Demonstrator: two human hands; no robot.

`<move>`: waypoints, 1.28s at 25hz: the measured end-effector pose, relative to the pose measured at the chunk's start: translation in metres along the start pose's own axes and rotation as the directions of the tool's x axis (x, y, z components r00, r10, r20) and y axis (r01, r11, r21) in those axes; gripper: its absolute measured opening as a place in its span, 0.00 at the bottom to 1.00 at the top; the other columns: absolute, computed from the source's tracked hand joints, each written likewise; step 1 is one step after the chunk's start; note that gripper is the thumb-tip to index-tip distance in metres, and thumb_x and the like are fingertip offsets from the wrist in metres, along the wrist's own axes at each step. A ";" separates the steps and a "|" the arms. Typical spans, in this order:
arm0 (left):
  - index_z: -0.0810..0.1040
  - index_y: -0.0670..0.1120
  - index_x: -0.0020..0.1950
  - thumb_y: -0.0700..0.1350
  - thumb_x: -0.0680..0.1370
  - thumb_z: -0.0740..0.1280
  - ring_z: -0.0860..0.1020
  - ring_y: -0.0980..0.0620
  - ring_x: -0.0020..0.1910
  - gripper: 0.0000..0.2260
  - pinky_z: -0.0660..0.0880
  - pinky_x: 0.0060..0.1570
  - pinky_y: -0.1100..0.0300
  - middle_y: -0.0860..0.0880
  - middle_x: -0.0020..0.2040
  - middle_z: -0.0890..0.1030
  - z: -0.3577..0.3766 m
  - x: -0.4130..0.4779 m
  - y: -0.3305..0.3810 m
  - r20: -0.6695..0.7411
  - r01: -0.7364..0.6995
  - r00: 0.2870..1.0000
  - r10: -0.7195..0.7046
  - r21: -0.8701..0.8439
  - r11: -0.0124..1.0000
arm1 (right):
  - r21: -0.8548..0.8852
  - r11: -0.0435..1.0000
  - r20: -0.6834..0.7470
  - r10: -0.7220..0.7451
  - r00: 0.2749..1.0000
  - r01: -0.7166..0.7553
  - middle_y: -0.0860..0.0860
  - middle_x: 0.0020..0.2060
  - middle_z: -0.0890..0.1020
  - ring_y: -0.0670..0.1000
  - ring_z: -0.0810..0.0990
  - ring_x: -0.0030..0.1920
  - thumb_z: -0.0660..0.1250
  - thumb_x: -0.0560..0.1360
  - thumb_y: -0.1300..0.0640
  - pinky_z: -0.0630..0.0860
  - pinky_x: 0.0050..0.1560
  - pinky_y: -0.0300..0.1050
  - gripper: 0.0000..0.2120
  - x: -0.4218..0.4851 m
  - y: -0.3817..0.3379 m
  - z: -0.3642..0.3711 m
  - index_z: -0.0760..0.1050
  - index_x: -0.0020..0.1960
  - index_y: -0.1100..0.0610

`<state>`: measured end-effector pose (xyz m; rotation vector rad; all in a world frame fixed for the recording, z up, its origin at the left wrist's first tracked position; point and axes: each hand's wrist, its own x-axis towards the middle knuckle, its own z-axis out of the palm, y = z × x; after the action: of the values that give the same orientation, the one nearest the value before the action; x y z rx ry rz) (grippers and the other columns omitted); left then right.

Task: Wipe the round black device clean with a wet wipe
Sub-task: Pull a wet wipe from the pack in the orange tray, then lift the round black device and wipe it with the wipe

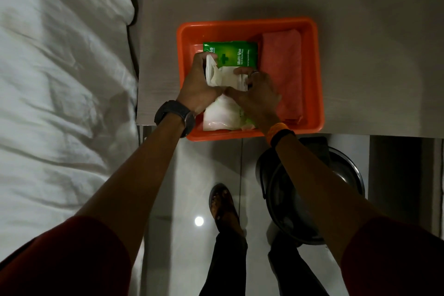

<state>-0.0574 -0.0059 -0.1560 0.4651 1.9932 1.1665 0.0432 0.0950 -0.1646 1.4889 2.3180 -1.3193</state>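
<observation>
A grey table [360, 67] stands beside a white bed [60, 79] on a glossy tile floor [192, 175]. Inside the orange tub [319, 94], both hands grip the green wet-wipe pack [240, 55]: left hand [198, 89] closed on its opened flap, right hand [257, 94] pinching a wipe. A pink cloth [283, 67] lies alongside. The round black device [312, 199] sits below the table, partly behind the right forearm.

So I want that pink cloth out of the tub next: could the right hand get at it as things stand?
Probably yes. The pink cloth lies uncovered along the orange tub's right side, just beside the right hand. That hand is busy on the wet wipe pack, so it must let go first.

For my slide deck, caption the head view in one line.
Both hands pull a wipe from the green pack in the orange tub.
</observation>
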 end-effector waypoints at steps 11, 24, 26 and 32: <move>0.65 0.46 0.72 0.28 0.72 0.69 0.74 0.52 0.61 0.32 0.79 0.56 0.58 0.47 0.66 0.72 0.004 -0.003 -0.001 -0.025 0.005 1.000 -0.006 -0.049 0.999 | -0.349 0.925 -0.039 -0.174 0.984 0.150 0.55 0.65 0.70 0.59 0.68 0.68 0.70 0.72 0.45 0.66 0.64 0.60 0.20 0.005 -0.004 0.011 0.78 0.63 0.47; 0.53 0.37 0.79 0.48 0.77 0.66 0.44 0.30 0.79 0.37 0.54 0.79 0.37 0.32 0.80 0.47 0.076 -0.025 0.001 0.172 -0.160 0.985 0.003 0.908 0.387 | 0.701 0.712 -0.041 0.075 0.996 -0.025 0.52 0.48 0.86 0.46 0.86 0.44 0.73 0.76 0.55 0.80 0.34 0.38 0.14 -0.079 0.085 -0.098 0.78 0.60 0.58; 0.54 0.37 0.79 0.49 0.76 0.68 0.47 0.30 0.79 0.37 0.59 0.76 0.35 0.33 0.80 0.48 0.080 -0.022 0.014 0.142 -0.111 0.988 -0.063 0.930 0.350 | 0.742 0.666 0.004 0.102 0.995 -0.071 0.52 0.49 0.86 0.46 0.86 0.46 0.74 0.75 0.56 0.80 0.36 0.39 0.18 -0.101 0.101 -0.109 0.76 0.63 0.62; 0.64 0.38 0.75 0.53 0.78 0.66 0.51 0.34 0.80 0.31 0.50 0.80 0.40 0.34 0.80 0.54 0.118 -0.048 0.046 0.018 0.032 0.995 -0.102 0.882 0.470 | 0.858 0.493 0.137 0.049 0.989 -0.143 0.52 0.54 0.87 0.49 0.86 0.55 0.71 0.74 0.69 0.83 0.46 0.39 0.17 -0.163 0.155 -0.150 0.79 0.61 0.57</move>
<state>0.0606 0.0556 -0.1301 0.9064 2.4107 -0.0822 0.3018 0.1097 -0.0867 1.6100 1.4198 -2.6823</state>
